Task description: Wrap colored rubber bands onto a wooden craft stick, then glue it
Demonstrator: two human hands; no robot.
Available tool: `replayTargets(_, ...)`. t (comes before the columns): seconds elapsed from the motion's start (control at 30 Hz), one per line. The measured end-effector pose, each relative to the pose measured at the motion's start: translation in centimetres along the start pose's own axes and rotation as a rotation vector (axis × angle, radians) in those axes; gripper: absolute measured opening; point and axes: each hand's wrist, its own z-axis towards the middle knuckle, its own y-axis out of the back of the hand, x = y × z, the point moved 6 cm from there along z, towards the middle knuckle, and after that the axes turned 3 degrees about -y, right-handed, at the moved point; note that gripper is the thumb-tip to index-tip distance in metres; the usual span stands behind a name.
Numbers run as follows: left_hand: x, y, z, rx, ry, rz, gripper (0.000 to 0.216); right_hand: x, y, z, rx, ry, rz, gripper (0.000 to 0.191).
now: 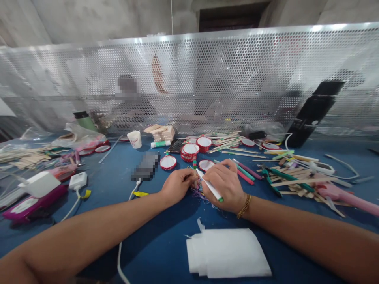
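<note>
My left hand (178,184) pinches a narrow wooden craft stick (194,162) upright. Green and red bands colour its upper part. In my right hand (226,183) is a white marker (212,187) with a green end, gripped like a pen. Its other end reaches close to the stick; whether it touches I cannot tell. Beneath the hands lies a tangle of purple threads (199,193), partly covered. Just beyond are red-rimmed round pieces with white faces, one of them a single disc (168,162) and others in a stack (189,152).
Coloured markers (244,173) lie right of my hand, beside pliers (271,182), loose sticks and a pink glue gun (340,195). Folded white cloth (229,252) is in front. A cabled phone (145,165), paper cup (134,139) and purple case (35,203) stand left. A perforated metal screen (183,79) runs behind.
</note>
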Motion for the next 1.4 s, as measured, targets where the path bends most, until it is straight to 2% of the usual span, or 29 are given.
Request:
replayTargets(0.3,-0.05,0.06,-0.04,0.001,-0.004,-0.001,0.028,-0.16,0.03,-0.03,-0.012,-0.030,-0.004,0.005)
replayTargets(0.63,-0.06,-0.02,0.07,-0.001,-0.006,-0.025,0.027,0.02,-0.21,-0.16,0.033,-0.005,-0.010,0.005)
replayTargets(1.03,-0.23,0.05,0.10,0.004,-0.005,-0.054,0.031,0.18,-0.12,0.07,0.041,0.002,-0.001,0.007)
replayTargets(1.27,-0.39,0.04,0.01,0.014,-0.009,-0.068,0.028,0.13,0.14,0.07,-0.003,-0.015,-0.013,0.006)
replayTargets(1.4,-0.31,0.07,-0.02,0.002,-0.006,-0.055,0.028,0.34,-0.08,-0.02,0.025,0.012,-0.011,0.007)
